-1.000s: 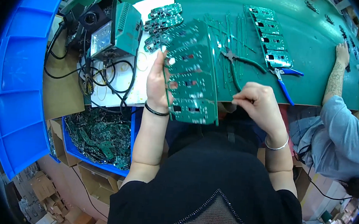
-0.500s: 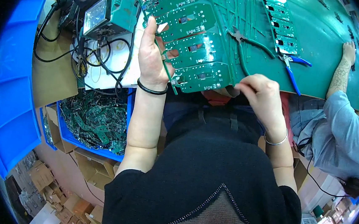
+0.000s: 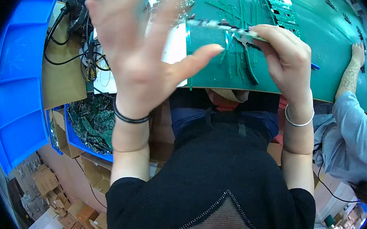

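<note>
Below the near edge of the counter, at its left, green pieces are held in a blue bin. Over the counter's left part, the left hand is raised and blurred, its grip spread wide. To its right, a circuit board is seen nearly edge-on above the counter, its right end pinched in the narrow grip of the right hand; whether its left end is touched cannot be told. Beneath, dark-handled pliers are laid beside thin green strips. Toward the far edge, a board panel is partly hidden. Near the right edge, a co-worker's hand is rested.
</note>
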`<state>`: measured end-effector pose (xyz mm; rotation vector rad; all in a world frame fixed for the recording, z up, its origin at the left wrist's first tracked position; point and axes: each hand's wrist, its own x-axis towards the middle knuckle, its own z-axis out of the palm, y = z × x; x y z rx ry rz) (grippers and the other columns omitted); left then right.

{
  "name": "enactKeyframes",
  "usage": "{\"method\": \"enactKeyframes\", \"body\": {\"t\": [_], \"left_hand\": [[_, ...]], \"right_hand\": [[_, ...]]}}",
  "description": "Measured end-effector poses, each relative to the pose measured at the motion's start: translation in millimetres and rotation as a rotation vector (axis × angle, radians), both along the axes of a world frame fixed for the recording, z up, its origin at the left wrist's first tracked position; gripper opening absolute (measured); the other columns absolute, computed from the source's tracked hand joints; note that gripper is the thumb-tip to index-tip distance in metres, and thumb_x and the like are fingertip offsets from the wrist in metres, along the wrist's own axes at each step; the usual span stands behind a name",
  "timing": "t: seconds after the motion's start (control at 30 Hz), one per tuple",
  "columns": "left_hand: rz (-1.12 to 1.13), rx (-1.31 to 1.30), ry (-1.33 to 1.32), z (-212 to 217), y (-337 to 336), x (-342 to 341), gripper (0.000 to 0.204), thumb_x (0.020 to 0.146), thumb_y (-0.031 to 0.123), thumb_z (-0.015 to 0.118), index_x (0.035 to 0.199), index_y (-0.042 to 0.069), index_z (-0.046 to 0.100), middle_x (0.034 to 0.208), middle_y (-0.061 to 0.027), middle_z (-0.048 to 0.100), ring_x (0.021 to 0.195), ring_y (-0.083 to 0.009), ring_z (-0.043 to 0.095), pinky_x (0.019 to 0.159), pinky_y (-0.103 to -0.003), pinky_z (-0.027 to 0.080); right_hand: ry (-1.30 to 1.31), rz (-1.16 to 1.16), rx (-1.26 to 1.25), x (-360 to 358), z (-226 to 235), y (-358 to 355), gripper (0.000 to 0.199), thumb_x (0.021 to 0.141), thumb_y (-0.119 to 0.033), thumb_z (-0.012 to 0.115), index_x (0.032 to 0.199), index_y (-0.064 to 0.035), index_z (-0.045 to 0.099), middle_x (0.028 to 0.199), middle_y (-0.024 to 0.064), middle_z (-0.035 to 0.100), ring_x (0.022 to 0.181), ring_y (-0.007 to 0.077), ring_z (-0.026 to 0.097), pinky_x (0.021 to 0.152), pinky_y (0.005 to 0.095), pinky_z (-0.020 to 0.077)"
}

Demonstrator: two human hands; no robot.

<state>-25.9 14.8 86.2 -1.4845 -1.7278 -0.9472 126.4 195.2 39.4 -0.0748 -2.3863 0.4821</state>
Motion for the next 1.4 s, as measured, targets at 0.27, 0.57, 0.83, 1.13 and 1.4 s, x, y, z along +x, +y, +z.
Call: {"method": "enactKeyframes", "body": {"t": [0.27, 0.57, 0.83, 1.13, 1.4], "left_hand": [[-0.053, -0.665, -0.202, -7.8, -0.3, -22.9, 0.025, 0.083, 0.013, 0.063, 0.107, 0.008, 0.065, 0.084, -0.0123, 0.067, 0.064, -0.0273, 0.064, 0.058, -0.03, 0.049], [-0.514, 0.073, -1.643, -77.2, -1.3, -33.5, 0.028, 0.095, 0.02, 0.055, 0.116, 0.003, 0.055, 0.106, -0.0057, 0.064, 0.088, -0.012, 0.062, 0.078, -0.026, 0.051], [-0.679, 0.26, -1.842, -97.3, 9.5, -21.6, 0.032, 0.099, 0.017, 0.044, 0.129, 0.007, 0.04, 0.116, -0.0073, 0.058, 0.099, -0.0153, 0.06, 0.082, -0.03, 0.053], [-0.648, 0.228, -1.715, -89.8, 12.4, -14.2, 0.037, 0.098, 0.017, 0.045, 0.133, 0.006, 0.038, 0.119, -0.0065, 0.055, 0.105, -0.0131, 0.056, 0.087, -0.028, 0.049], [-0.694, 0.205, -1.807, -90.9, 12.2, -17.3, 0.039, 0.1, 0.021, 0.041, 0.136, 0.008, 0.034, 0.123, -0.0072, 0.053, 0.108, -0.0154, 0.056, 0.089, -0.03, 0.049]], "right_hand": [[0.024, -0.024, 0.065, -1.9, 19.4, 2.4, 0.068, 0.067, -0.023, 0.077, 0.128, -0.007, 0.051, 0.117, 0.014, 0.057, 0.109, 0.0317, 0.052, 0.091, 0.0386, 0.0439], [-0.499, -0.346, 0.104, 21.8, -61.3, -19.8, 0.092, 0.063, -0.039, 0.079, 0.133, 0.0024, 0.037, 0.118, 0.0196, 0.046, 0.108, 0.035, 0.045, 0.094, 0.0404, 0.0385], [-0.21, -0.293, -0.487, 18.3, -52.8, -14.0, 0.04, 0.067, -0.009, 0.059, 0.105, 0.0044, 0.057, 0.089, 0.0158, 0.056, 0.084, 0.0279, 0.056, 0.078, 0.0357, 0.0462], [-0.307, 0.07, -1.116, 13.7, -45.8, -13.0, 0.042, 0.079, -0.001, 0.057, 0.12, 0.0044, 0.053, 0.105, 0.0105, 0.062, 0.1, 0.0152, 0.058, 0.091, 0.0283, 0.0428], [-0.319, 0.18, -1.325, 16.4, -50.0, -8.4, 0.034, 0.082, -0.005, 0.058, 0.114, 0.0063, 0.059, 0.091, 0.0096, 0.065, 0.079, 0.013, 0.059, 0.072, 0.0245, 0.0472]]}}
